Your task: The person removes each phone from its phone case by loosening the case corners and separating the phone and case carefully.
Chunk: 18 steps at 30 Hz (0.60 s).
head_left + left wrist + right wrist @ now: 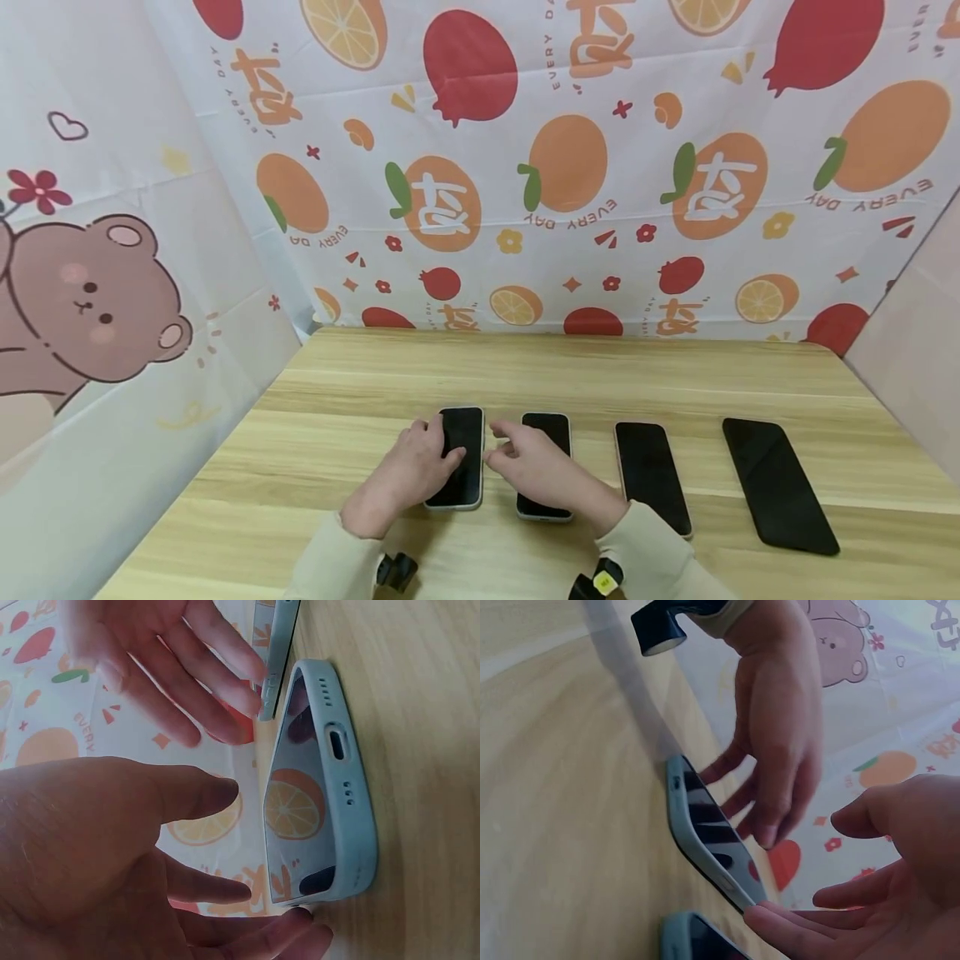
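Four phones [651,475] on the table [337,392]; loose-fingered left hand [411,475] and right hand [542,473], at 6 o'clock, partly hide two, gripping nothing.

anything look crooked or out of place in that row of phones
Only slightly. The rightmost phone lies angled, its near end swung to the right, while the other three sit closer to parallel. It also seems to lack the light case rim seen on the leftmost phone. Nothing looks cracked or spilled on the wooden table.
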Each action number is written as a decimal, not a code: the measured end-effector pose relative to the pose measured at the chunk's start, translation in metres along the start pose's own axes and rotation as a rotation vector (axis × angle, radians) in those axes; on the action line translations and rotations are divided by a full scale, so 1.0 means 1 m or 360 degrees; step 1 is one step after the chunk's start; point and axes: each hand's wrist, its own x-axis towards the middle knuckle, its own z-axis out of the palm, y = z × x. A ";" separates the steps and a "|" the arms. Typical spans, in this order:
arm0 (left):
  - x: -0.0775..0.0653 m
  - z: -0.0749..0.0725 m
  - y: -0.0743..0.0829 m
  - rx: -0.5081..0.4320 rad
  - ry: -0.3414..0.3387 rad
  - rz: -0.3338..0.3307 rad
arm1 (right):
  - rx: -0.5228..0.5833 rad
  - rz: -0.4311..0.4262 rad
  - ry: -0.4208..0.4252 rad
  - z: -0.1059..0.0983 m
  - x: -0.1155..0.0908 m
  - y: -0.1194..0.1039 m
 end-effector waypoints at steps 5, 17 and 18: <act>0.002 0.002 0.002 -0.0003 0.0033 0.0006 | -0.0022 0.0033 -0.0041 0.011 0.004 -0.001; 0.005 0.004 0.006 -0.0019 0.0034 -0.0030 | -0.0022 0.0043 0.0041 0.024 0.009 -0.003; 0.005 0.005 0.006 -0.0022 0.0030 -0.0031 | 0.0004 0.0053 0.0045 0.025 0.009 -0.002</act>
